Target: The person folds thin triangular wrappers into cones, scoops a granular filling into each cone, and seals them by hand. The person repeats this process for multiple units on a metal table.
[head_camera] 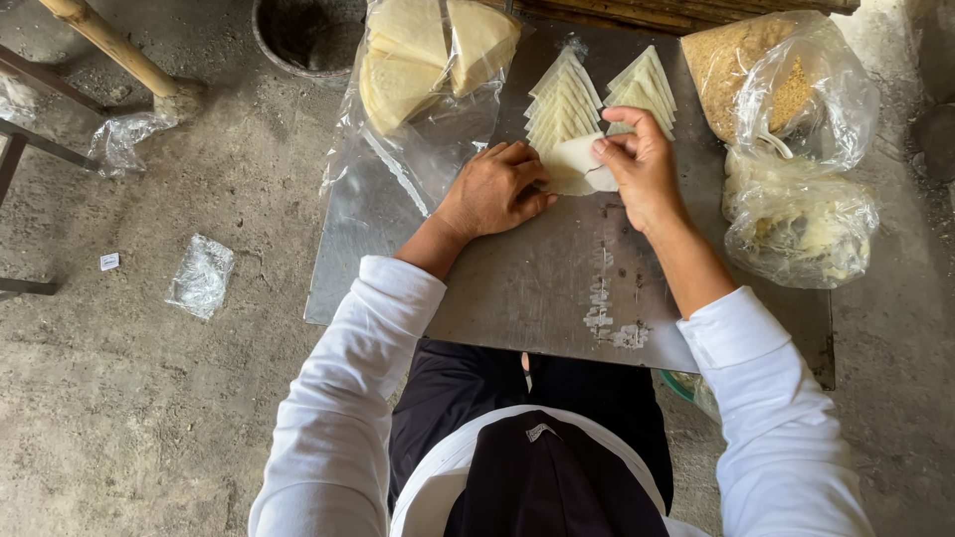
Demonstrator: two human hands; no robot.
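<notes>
Basically folding thin pale wrapper sheet [574, 167] between both hands on metal tray [517, 288]. Left hand [494, 189] pressing flat, right hand [642, 164] pinching edge. Likely soft, light, tearing easily; gripping by edges.

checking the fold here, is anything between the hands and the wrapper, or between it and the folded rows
Nothing visible. Both the left hand and the right hand are already touching the wrapper on the metal sheet. The folded rows lie directly beyond it, with no object in the gap.
</notes>
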